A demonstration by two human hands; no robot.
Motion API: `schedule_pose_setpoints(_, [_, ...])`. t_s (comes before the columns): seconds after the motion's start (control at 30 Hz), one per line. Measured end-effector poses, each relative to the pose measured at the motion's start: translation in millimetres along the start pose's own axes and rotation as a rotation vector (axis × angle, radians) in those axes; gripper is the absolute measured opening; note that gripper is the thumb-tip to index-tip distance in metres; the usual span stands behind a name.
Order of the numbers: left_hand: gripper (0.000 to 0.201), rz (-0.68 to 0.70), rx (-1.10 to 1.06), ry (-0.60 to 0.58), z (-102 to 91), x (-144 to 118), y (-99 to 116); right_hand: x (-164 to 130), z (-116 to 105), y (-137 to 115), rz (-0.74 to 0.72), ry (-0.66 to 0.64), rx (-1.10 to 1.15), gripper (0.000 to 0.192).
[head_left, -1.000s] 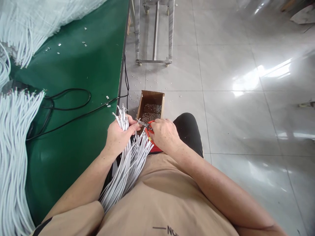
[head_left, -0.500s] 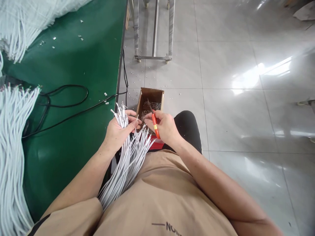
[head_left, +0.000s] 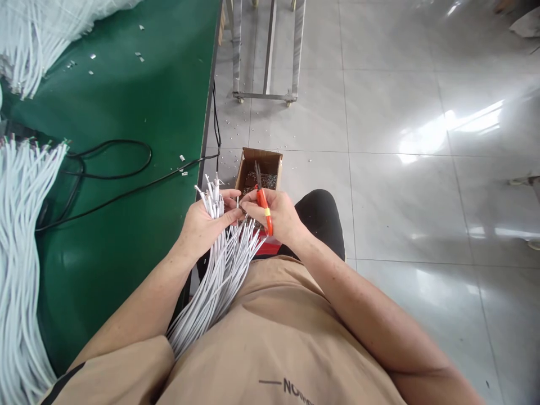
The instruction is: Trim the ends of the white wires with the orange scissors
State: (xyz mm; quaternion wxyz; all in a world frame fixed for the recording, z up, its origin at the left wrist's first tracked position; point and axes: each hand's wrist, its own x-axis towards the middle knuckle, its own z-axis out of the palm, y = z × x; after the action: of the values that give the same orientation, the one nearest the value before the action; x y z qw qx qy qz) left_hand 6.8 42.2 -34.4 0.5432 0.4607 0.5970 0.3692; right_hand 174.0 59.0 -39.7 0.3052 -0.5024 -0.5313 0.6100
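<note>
My left hand point(head_left: 211, 222) is closed round part of a bundle of white cables point(head_left: 211, 287), their cut ends sticking up past the thumb. Between its thumb and forefinger one cable end stands apart from the others. The rest of the bundle fans out to the right of this hand and runs down across my lap. My right hand point(head_left: 278, 214) holds small scissors or snips with red handles point(head_left: 264, 208), a yellow band on them and dark blades pointing away from me. Its thumb and fingertips meet the single cable end at the left fingertips.
Below my hands a cardboard box point(head_left: 280, 163) on the floor holds small scraps. The green table point(head_left: 126, 236) at left carries more white cables point(head_left: 19, 253), a black cord point(head_left: 147, 179) and a wrapped bundle point(head_left: 37, 50). A metal wheeled frame point(head_left: 268, 95) stands ahead.
My right hand has moved slightly left, its fingertips now meeting the left ones at the single cable. The red-handled tool has turned more upright. The view has shifted slightly.
</note>
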Motion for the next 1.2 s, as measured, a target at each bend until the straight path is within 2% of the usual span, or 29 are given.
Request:
schedule_pose_setpoints(0.07, [0.040,-0.021,-0.003,0.039,-0.3,1,0,-1,-2,6,-0.027,0.052,-0.116,0.022])
schedule_pose_setpoints(0.2, [0.046,-0.085,-0.035,0.090,0.5,1,0,-3,-8,22,-0.200,0.139,-0.671,0.019])
schedule_pose_setpoints(0.3, [0.047,-0.106,-0.034,0.091,1.5,0,2,-3,-10,32,-0.328,0.142,-0.950,0.018])
schedule_pose_setpoints(0.43, [0.048,-0.111,-0.015,0.092,2.2,-1,4,-2,-10,34,-0.386,0.132,-1.119,0.021])
schedule_pose_setpoints(0.57, [0.047,-0.104,-0.021,0.093,2.2,0,4,-4,-13,29,-0.412,0.128,-1.195,0.028])
schedule_pose_setpoints(0.67, [0.045,-0.082,-0.051,0.086,1.7,1,5,-5,-15,23,-0.360,0.155,-1.094,0.030])
schedule_pose_setpoints(0.8, [0.045,-0.070,-0.116,0.064,1.1,2,3,-1,-15,8,-0.173,0.185,-0.613,0.027])
schedule_pose_setpoints(0.87, [0.043,-0.061,-0.139,0.064,1.0,2,2,3,-14,-1,-0.139,0.149,-0.387,0.020])
schedule_pose_setpoints(0.93, [0.039,-0.053,-0.157,0.051,1.1,2,2,7,-11,-7,-0.103,0.125,-0.223,0.023])
schedule_pose_setpoints(1.2, [0.028,-0.071,-0.184,-0.003,3.4,1,4,12,-7,-13,-0.002,0.052,-0.003,0.021])
